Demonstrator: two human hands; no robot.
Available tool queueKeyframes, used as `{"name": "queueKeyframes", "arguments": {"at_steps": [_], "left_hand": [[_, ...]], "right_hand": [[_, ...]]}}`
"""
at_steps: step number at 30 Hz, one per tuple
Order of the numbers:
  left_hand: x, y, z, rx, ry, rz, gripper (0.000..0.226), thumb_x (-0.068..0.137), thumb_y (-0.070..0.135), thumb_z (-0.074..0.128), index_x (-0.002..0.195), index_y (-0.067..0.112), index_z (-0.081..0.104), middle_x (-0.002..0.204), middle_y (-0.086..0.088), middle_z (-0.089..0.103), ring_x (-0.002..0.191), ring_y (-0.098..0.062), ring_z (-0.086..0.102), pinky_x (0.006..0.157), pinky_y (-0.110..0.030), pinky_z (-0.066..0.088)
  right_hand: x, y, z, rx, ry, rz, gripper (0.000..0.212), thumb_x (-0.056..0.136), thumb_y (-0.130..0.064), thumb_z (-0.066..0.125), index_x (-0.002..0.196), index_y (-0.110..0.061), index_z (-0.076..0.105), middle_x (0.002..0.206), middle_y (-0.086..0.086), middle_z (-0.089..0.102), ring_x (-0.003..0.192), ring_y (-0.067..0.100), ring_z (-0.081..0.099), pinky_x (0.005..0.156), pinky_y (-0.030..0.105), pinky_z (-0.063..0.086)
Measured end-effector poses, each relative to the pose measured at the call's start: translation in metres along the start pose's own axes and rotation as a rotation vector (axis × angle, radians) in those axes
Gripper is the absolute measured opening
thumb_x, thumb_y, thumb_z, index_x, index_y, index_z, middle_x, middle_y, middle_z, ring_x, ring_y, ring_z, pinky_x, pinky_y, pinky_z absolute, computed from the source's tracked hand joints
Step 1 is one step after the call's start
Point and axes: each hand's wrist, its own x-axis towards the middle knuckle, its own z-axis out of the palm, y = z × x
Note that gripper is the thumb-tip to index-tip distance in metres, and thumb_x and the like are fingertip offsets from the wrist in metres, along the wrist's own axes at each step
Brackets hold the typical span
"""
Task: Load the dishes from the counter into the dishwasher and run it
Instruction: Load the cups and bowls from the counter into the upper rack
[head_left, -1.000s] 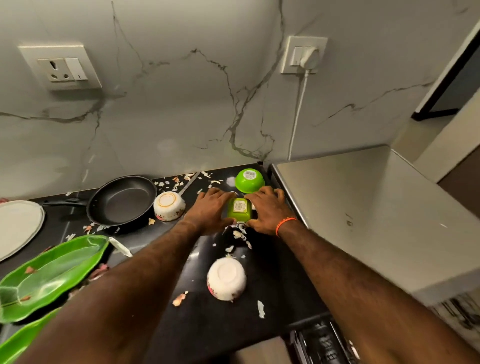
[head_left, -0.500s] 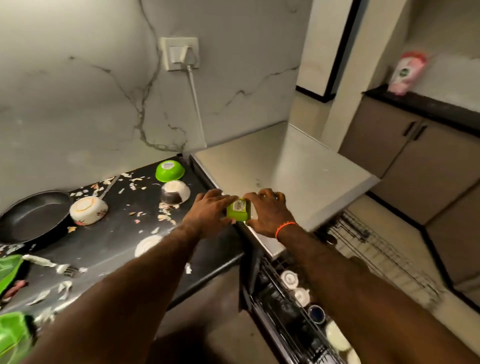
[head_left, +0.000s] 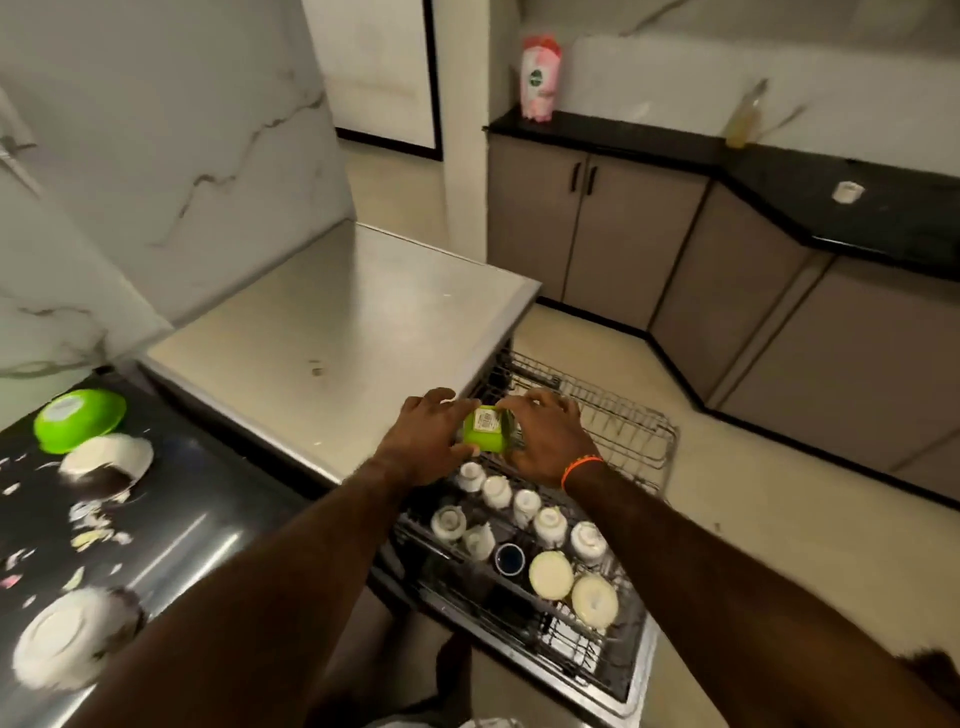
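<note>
1. The small green bowl (head_left: 485, 429) has moved from the black counter (head_left: 197, 525) to above the dishwasher rack (head_left: 618, 431).
2. The left hand (head_left: 423, 441) and right hand (head_left: 545, 441) hold it between curled fingers.
3. White cups (head_left: 524, 506) stand in the rack below.

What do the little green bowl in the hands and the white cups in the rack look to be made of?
The small green bowl, held between the left hand and right hand, looks like glossy plastic: saturated colour, and a label stuck to its base. The white cups upside down in the wire dishwasher rack look like glazed ceramic, smooth and softly shiny, though blur leaves that open.
</note>
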Motion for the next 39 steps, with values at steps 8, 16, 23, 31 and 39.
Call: {"name": "queueKeyframes", "arguments": {"at_steps": [8, 16, 23, 31, 39], "left_hand": [[0.092, 0.052, 0.041, -0.043, -0.133, 0.226, 0.078, 0.08, 0.054, 0.072, 0.147, 0.022, 0.047, 0.136, -0.013, 0.056, 0.134, -0.029, 0.039, 0.109, -0.043, 0.027], [0.166, 0.08, 0.079, -0.106, -0.254, 0.353, 0.076, 0.081, 0.061, 0.067, 0.145, 0.025, 0.046, 0.131, -0.011, 0.052, 0.121, -0.024, 0.04, 0.108, -0.045, 0.03], [0.2, 0.092, 0.129, -0.131, -0.364, 0.357, 0.077, 0.081, 0.063, 0.067, 0.146, 0.031, 0.041, 0.135, -0.01, 0.048, 0.122, -0.026, 0.043, 0.108, -0.044, 0.031], [0.241, 0.103, 0.227, -0.271, -0.546, 0.257, 0.048, 0.087, 0.039, 0.067, 0.129, 0.028, 0.046, 0.142, -0.002, 0.044, 0.136, -0.027, 0.032, 0.114, -0.044, 0.027], [0.28, 0.109, 0.309, -0.245, -0.574, 0.27, 0.055, 0.085, 0.038, 0.071, 0.132, 0.028, 0.044, 0.141, -0.001, 0.047, 0.129, -0.022, 0.044, 0.114, -0.045, 0.029]], "right_hand": [[-0.032, 0.085, -0.006, 0.02, -0.061, 0.249, 0.068, 0.079, -0.044, 0.071, 0.14, -0.032, 0.042, 0.128, 0.006, 0.061, 0.123, 0.03, 0.049, 0.099, 0.043, 0.036], [-0.034, 0.14, -0.003, 0.209, -0.112, 0.507, 0.07, 0.083, -0.035, 0.075, 0.143, -0.029, 0.04, 0.127, 0.008, 0.062, 0.115, 0.028, 0.057, 0.098, 0.04, 0.048], [-0.034, 0.172, 0.03, 0.308, -0.099, 0.606, 0.068, 0.085, -0.025, 0.071, 0.146, -0.02, 0.042, 0.135, 0.009, 0.059, 0.122, 0.028, 0.055, 0.104, 0.041, 0.046], [-0.018, 0.252, 0.103, 0.449, -0.208, 0.761, 0.079, 0.084, -0.021, 0.072, 0.151, -0.033, 0.031, 0.142, 0.008, 0.053, 0.118, 0.029, 0.06, 0.1, 0.039, 0.05], [-0.001, 0.311, 0.172, 0.516, -0.195, 0.869, 0.07, 0.079, -0.013, 0.074, 0.141, -0.024, 0.045, 0.132, 0.007, 0.055, 0.114, 0.028, 0.06, 0.094, 0.03, 0.045]]}}
